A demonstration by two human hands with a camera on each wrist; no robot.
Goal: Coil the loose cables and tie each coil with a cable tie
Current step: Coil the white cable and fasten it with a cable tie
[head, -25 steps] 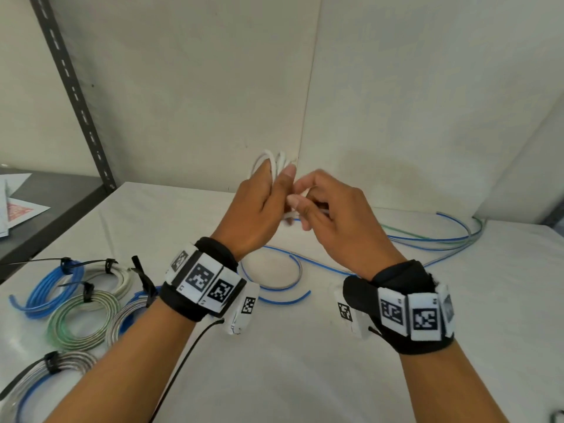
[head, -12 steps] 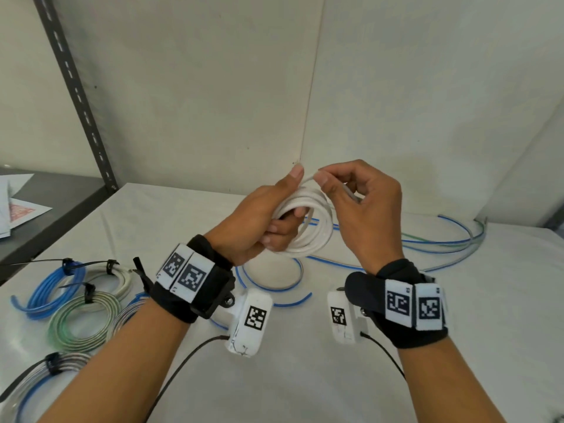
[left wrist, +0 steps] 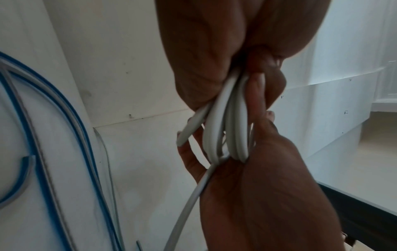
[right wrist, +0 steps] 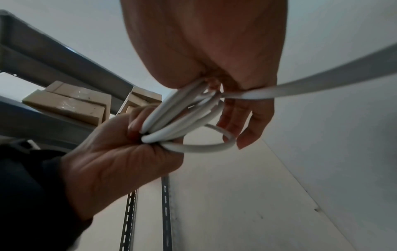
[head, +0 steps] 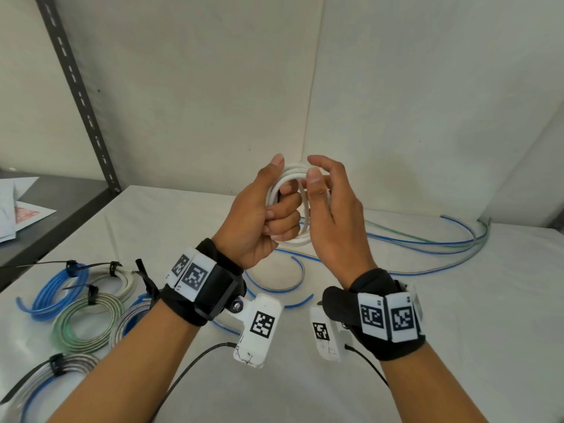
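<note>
A white cable coil (head: 291,239) of several loops is held above the table, near the wall corner. My left hand (head: 268,209) grips the coil (left wrist: 217,118), fingers curled through the loops and thumb up along its left side. My right hand (head: 332,209) stands against the coil's right side with relaxed, spread fingers, its thumb touching the top loops. In the right wrist view the coil (right wrist: 171,117) runs from the left hand (right wrist: 120,166) up under my right palm (right wrist: 204,42), and one loose white strand (right wrist: 322,81) leads off to the right.
Several tied coils lie at the table's left: blue (head: 58,291), green (head: 85,325), grey (head: 58,370). Loose blue and green cables (head: 427,242) curve across the back right. Short blue pieces (head: 274,288) lie under my wrists. A dark shelf (head: 61,215) with papers adjoins the left edge.
My right hand has let go of its pinch on the white cable and spread its fingers beside the coil. My left hand has turned the coil more upright and still grips it.
</note>
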